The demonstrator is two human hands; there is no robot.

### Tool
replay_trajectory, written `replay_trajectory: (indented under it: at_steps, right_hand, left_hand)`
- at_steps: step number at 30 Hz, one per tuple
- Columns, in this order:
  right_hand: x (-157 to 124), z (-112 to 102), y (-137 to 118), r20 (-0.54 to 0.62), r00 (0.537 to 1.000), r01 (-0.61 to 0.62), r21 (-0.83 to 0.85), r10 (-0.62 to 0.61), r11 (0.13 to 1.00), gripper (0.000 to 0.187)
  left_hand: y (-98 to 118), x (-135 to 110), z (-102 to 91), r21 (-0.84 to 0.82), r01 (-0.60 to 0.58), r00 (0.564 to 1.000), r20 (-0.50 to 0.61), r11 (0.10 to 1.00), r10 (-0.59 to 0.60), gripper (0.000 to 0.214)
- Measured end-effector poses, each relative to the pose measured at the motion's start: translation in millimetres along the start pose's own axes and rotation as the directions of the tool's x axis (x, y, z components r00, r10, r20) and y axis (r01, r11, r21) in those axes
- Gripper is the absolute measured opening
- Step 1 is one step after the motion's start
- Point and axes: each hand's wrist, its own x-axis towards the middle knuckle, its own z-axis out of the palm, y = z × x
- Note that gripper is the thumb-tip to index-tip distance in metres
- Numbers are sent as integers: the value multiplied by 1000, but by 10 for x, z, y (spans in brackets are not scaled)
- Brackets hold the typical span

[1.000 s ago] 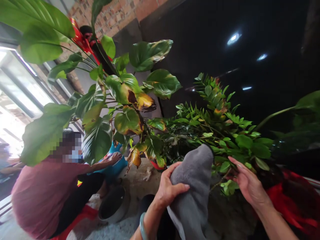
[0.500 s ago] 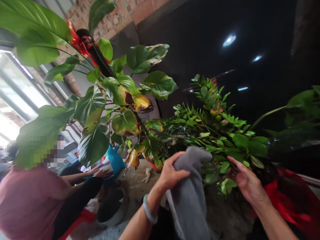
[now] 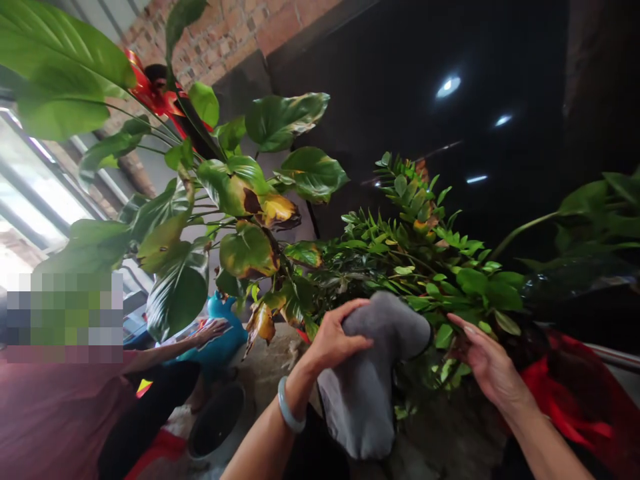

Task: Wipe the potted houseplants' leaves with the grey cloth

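- grey cloth (image 3: 360,407) in left hand (image 3: 337,337): matt, kinda fuzzy
- bangle (image 3: 285,408) behind that hand: smooth, shiny
- leaves (image 3: 473,283) by right hand (image 3: 493,367): smooth, glossy
- dark panel (image 3: 380,113) past both hands: super glossy from here

Cloth (image 3: 365,380) @ 5 o'clock: grey, dk-edged. Sm leaves (image 3: 473,283) @ 3: grn. Big leaves (image 3: 245,250) @ 9: grn w/ yel & brn patches. Bangle (image 3: 289,408) @ 6: pale blue-grn.

Here's the grey cloth (image 3: 363,383), soft, rumpled, top flopped over, hanging in front of the bushy, glossy-leaved plant (image 3: 405,270)!
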Motion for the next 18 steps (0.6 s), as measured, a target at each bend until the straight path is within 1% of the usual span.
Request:
replay_trajectory:
  at_steps: [1, 3, 4, 5, 6, 7, 8, 9, 10, 11, 12, 13, 14, 15, 16, 17, 18]
  right_hand:
    - [11, -7, 11, -8, 1000, 3, -3, -3, 1000, 31]
    - [22, 1, 29, -14, 1000, -10, -1, 10, 1000, 32]
    - [22, 13, 34, -16, 1000, -22, 5, 22, 1000, 33]
    - [18, 29, 36, -17, 999, -35, 12, 35, 999, 33]
    - [12, 46, 36, -19, 999, -45, 18, 45, 999, 33]
    - [4, 59, 35, -18, 998, -52, 18, 52, 998, 34]
    - [-2, 67, 32, -13, 998, -55, 9, 55, 998, 35]
    - [-7, 68, 29, -8, 998, -54, -10, 54, 998, 36]
    - [-9, 62, 26, -2, 999, -50, -33, 50, 998, 37]
    - [-8, 50, 24, 1, 999, -43, -54, 43, 998, 37]
    - [-4, 35, 22, 3, 999, -36, -70, 37, 997, 38]
    - [1, 19, 20, 2, 1000, -30, -78, 31, 997, 38]
    - [7, 5, 19, -4, 1000, -27, -79, 27, 997, 39]
    - [14, -3, 19, -11, 1000, -27, -76, 26, 997, 39]
    - [18, -5, 19, -18, 999, -29, -71, 27, 997, 39]
    - [21, 1, 20, -26, 999, -31, -66, 30, 997, 39]
    - [22, 13, 23, -36, 999, -35, -59, 33, 998, 37]
  left_hand:
    - [51, 61, -12, -20, -38, 996, -84, 999, 36, 56]
    - [71, 210, 10, -36, -101, 967, -239, 994, 90, 60]
    - [33, 271, 43, -33, -110, 953, -288, 993, 96, 61]
    - [-30, 306, 85, -20, -97, 948, -305, 995, 86, 60]
    - [-108, 309, 130, 6, -63, 956, -285, 998, 62, 60]
    - [-190, 275, 170, 40, -15, 973, -230, 999, 23, 60]
    - [-261, 207, 196, 82, 40, 990, -139, 996, -28, 60]
    - [-311, 113, 202, 128, 87, 996, -31, 988, -83, 60]
    - [-332, 3, 181, 166, 117, 989, 72, 979, -130, 60]
    - [-321, -108, 134, 182, 133, 976, 148, 974, -161, 59]
    - [-279, -207, 62, 170, 140, 967, 186, 975, -172, 59]
    - [-214, -284, -30, 136, 140, 971, 174, 981, -162, 57]
    - [-136, -330, -132, 87, 131, 984, 113, 987, -141, 56]
    - [-56, -343, -237, 33, 116, 993, 15, 993, -117, 56]
    - [13, -327, -333, -13, 95, 990, -106, 995, -96, 56]
    - [61, -288, -411, -41, 73, 971, -225, 996, -81, 57]
    - [83, -238, -465, -54, 60, 942, -327, 997, -75, 59]
